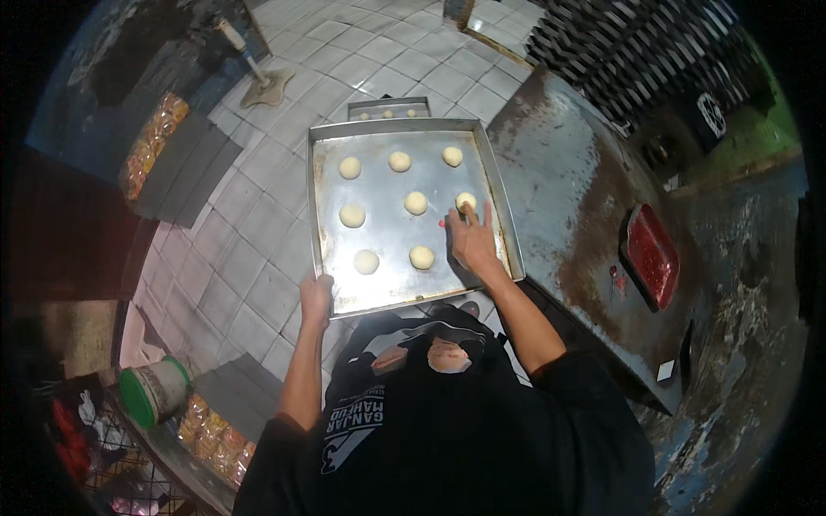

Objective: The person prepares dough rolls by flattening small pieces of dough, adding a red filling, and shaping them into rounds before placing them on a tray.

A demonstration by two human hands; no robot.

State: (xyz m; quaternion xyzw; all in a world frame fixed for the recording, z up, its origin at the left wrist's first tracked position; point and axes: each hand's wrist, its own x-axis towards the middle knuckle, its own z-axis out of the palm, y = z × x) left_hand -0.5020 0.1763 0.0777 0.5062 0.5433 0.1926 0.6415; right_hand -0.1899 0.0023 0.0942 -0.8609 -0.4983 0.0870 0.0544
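Two bare hands work at one shallow metal baking tray (387,288). The left hand (317,301) is closed around the tray's near left corner, supporting it. The right hand (475,245) reaches in over the right side with its fingers apart, fingertips at a round, pale dough ball (465,198); whether they press on it or only hover, I cannot tell. Just left of those fingers lies a small red bit (442,224) on the bare metal.

Seven more dough balls (416,203) sit apart from one another on the tray: three in a row beyond the right hand, two to its left, and two nearer the body, between the hands. Past the far rim is a second tray (388,106) with smaller-looking pale balls.

Right of the right hand stands a worn, stained metal table (551,163), bearing a red dish (651,258) with red smears (617,279) beside it. Left of the left hand spreads a tiled floor (249,249); farther out are bagged goods (155,146). Lower left of that hand, a bucket (159,391) with a green end lies near another bagged batch (215,439).
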